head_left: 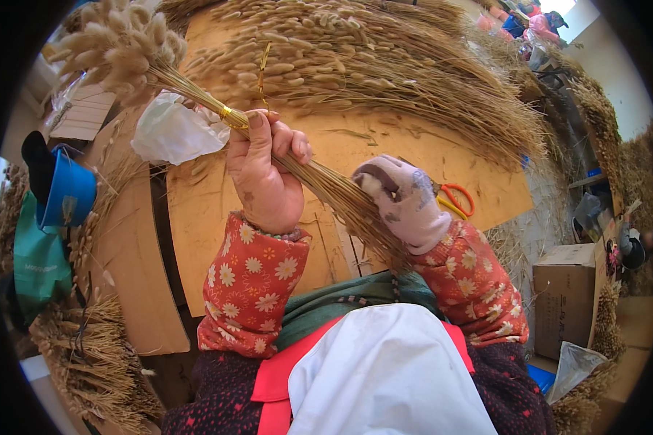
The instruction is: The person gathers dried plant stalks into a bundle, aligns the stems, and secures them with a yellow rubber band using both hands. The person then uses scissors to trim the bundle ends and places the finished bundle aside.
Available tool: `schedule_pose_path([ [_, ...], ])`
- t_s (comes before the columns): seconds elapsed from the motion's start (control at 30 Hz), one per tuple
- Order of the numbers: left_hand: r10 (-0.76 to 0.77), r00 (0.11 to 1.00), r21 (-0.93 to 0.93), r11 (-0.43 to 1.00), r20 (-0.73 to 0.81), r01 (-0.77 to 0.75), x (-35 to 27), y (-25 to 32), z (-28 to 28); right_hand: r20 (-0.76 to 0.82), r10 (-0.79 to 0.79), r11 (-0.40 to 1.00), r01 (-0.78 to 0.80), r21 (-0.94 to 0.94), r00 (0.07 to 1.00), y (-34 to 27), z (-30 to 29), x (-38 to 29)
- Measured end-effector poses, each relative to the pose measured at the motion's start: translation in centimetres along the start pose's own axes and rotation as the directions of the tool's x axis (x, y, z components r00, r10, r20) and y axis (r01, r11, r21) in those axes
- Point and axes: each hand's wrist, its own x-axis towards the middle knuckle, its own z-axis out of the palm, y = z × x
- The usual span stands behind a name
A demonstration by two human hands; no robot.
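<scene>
A bunch of dried bunny-tail grass (196, 95) slants across the view, fluffy heads at the upper left and cut stems towards my lap. My bare left hand (266, 168) grips its stems just below a gold twist tie (226, 114). Another gold tie (263, 70) stands up by the left fingertips. My right hand (402, 198), in a stained pale glove, lies against the lower stems with curled fingers; whether it grips them is unclear. Just right of the glove, scissors with orange and yellow handles (458, 200) rest on the board, their blades partly hidden.
A large heap of loose bunny-tail stems (359, 65) covers the far part of the wooden board (490, 190). A white plastic bag (177, 130) lies at left, a blue bucket (71, 190) beyond it. A cardboard box (566, 299) stands at right. People are in the far right background.
</scene>
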Motion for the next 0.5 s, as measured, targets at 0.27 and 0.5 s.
schedule_pose_path([
  [0.27, 0.102, 0.990, 0.033, 0.995, -0.100, -0.099, 1.3, 1.8, -1.8, 0.166, 0.652, 0.327, -0.078, -0.942, 0.740, 3.8, -7.0, -0.7],
  [0.5, 0.082, 0.980, 0.009, 0.997, -0.183, -0.082, 1.9, 1.2, 0.4, -0.013, -0.116, 0.992, 0.116, 0.051, 0.993, 0.2, -4.0, -0.4],
])
